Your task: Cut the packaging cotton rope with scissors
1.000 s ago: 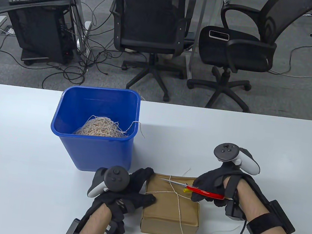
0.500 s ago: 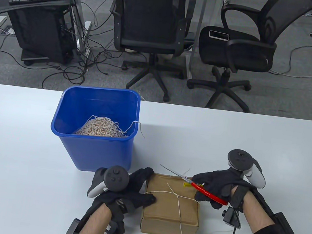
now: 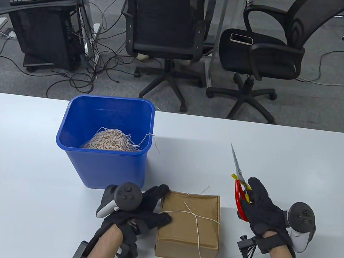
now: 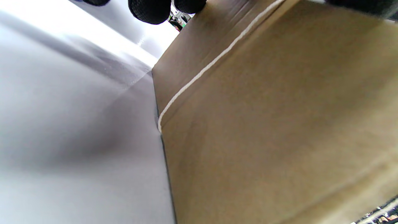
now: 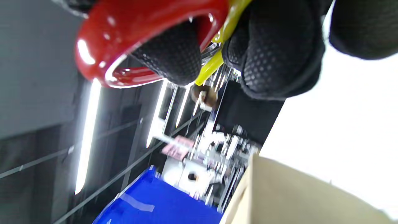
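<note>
The white worktop (image 3: 27, 153) is filling the lower half of the table view. On it, the blue bin (image 3: 104, 158) is sitting left of centre with a tangle of cut rope scraps (image 3: 109, 139) piled inside. Just below and right of the bin, the brown parcel (image 3: 189, 227) is sitting bottom centre, and the cotton rope (image 3: 196, 216) is crossing its top. The strand running toward the far edge looks like it's ending loose on top, so I'm guessing that one's been snipped, while the rope is still wrapping the left side in the left wrist view.

The left hand (image 3: 141, 209) is resting against the parcel's left edge, fingers spread over the corner, pressing it steady, not clutching anything.

Big change: a second ago the scissors (image 3: 239, 180) were lying over the parcel top with the blades at the rope; now the right hand (image 3: 261, 208) is pulling them away to the right of the parcel, blades pointing up toward the top of the frame and looking closed. Its grip is wrapped through the red handles, fingers curled tight.

So I'm reading this as one cut done, with the scissors backing off. The rope is still sitting on the parcel, so clearing it is probably next.
</note>
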Action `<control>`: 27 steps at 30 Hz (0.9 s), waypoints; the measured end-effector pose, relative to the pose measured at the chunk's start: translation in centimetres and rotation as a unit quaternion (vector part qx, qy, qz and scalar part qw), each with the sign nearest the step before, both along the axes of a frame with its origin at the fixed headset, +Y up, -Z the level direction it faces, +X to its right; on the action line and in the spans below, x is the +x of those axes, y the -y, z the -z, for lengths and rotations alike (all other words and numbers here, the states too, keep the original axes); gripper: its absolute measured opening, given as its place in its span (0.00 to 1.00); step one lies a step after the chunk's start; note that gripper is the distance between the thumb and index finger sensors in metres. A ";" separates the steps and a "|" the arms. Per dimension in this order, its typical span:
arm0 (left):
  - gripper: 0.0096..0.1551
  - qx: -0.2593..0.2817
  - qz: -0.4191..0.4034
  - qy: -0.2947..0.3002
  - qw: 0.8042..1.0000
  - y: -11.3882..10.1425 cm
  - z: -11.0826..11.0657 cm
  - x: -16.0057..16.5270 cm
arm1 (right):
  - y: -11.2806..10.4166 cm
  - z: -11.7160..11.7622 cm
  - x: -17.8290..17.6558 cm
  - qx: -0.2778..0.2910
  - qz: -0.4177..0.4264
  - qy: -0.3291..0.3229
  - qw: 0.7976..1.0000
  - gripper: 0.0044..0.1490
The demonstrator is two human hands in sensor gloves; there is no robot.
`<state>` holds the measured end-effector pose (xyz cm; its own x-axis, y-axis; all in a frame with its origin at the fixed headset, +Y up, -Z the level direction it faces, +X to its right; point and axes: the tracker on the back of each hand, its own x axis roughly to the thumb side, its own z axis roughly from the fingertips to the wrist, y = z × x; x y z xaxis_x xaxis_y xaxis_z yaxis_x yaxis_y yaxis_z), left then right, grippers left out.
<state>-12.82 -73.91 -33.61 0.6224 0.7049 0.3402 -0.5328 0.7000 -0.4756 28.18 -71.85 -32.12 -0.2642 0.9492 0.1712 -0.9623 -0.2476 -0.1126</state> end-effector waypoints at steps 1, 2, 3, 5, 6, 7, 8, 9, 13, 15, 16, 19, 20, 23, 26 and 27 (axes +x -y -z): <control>0.55 0.000 0.000 0.000 1.000 0.0 0.0 0.0 | 0.7 -0.3 0.5 -0.003 0.004 0.025 1.000 0.49; 0.55 -0.001 -0.001 0.001 1.000 0.0 0.0 0.0 | 1.1 -0.3 0.9 -0.006 0.007 0.041 0.999 0.49; 0.55 -0.002 -0.002 0.001 1.000 0.0 0.1 0.0 | 1.3 -0.4 1.4 -0.016 0.004 0.046 0.999 0.49; 0.55 -0.003 -0.001 0.001 1.000 0.0 0.1 0.0 | 1.6 -0.6 2.1 -0.016 -0.017 0.068 0.997 0.48; 0.55 -0.002 0.000 0.001 1.000 0.0 0.0 0.0 | 1.7 -0.8 2.4 -0.018 -0.033 0.085 0.996 0.48; 0.55 -0.001 0.000 0.001 1.000 0.0 0.0 0.0 | 1.7 -0.9 2.7 -0.022 -0.047 0.098 0.994 0.48; 0.55 -0.001 -0.001 0.000 1.000 0.0 0.0 0.0 | 1.8 -1.0 3.0 -0.029 -0.058 0.105 0.992 0.47; 0.55 -0.002 -0.001 -0.001 1.000 0.0 0.0 0.0 | 1.8 -1.2 3.3 -0.035 -0.071 0.114 0.990 0.46; 0.54 -0.002 -0.002 0.000 1.000 0.0 0.0 0.0 | 1.7 -1.6 4.4 -0.062 -0.153 0.147 0.975 0.45; 0.54 -0.003 -0.004 -0.002 1.000 0.1 0.0 0.0 | 1.6 -1.7 4.7 -0.071 -0.192 0.160 0.966 0.45; 0.54 -0.003 -0.005 -0.002 1.000 0.1 0.0 0.0 | 1.6 -1.7 4.8 -0.077 -0.207 0.164 0.961 0.44; 0.54 -0.003 -0.006 -0.003 1.000 0.1 -0.1 0.0 | 1.6 -1.8 5.0 -0.099 -0.244 0.178 0.948 0.42; 0.54 -0.003 -0.006 -0.003 1.000 0.1 -0.1 0.0 | 1.6 -1.8 5.0 -0.113 -0.257 0.181 0.943 0.42; 0.54 -0.002 -0.005 -0.004 1.000 0.1 -0.1 0.0 | 2.0 -1.7 5.1 -0.146 -0.291 0.192 0.926 0.41; 0.54 -0.003 -0.007 -0.006 1.000 0.1 -0.2 -0.1 | 2.5 -1.6 5.4 -0.180 -0.313 0.201 0.910 0.39; 0.54 -0.003 -0.008 -0.007 1.000 0.1 -0.2 -0.1 | 2.6 -1.5 5.5 -0.179 -0.321 0.203 0.908 0.39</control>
